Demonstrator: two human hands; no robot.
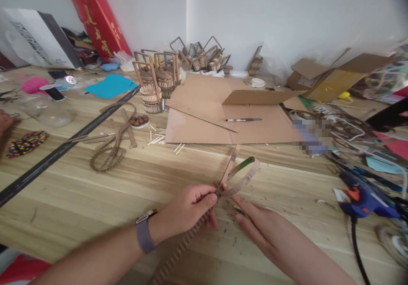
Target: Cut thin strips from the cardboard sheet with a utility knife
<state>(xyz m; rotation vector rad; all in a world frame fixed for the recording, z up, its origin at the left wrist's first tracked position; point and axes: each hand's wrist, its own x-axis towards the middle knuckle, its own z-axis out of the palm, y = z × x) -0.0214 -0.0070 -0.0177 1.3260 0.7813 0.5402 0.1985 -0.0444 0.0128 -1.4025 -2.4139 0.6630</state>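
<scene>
Behind the wooden worktop (143, 183) rises a pale wall (255, 17), with small handled baskets (151, 100) grouped toward the back and a flattened cardboard sheet (197, 123) spread nearer the person, a pen (244, 119) lying on it. Just in front of that sheet, the left hand (191, 204) has its thumb and forefinger pinching a notched brown strip (178, 251), whose tail runs down between the forearms. At the pinch, a flat straight strip (232, 162) points up toward the cardboard, and a curled green-and-pale strip (245, 164) bends out to the right. The right hand (264, 225) comes in from the other side, its forefinger extended to the join and its thumb lower and apart; whether those fingers grip anything is unclear. The step in hand looks like lining up or working the strips where they meet. The next move seems to call for a firm left pinch while the right fingers guide the springy curl without twisting the join. A blue glue gun (363, 196) lies at the right, well apart from both hands.
</scene>
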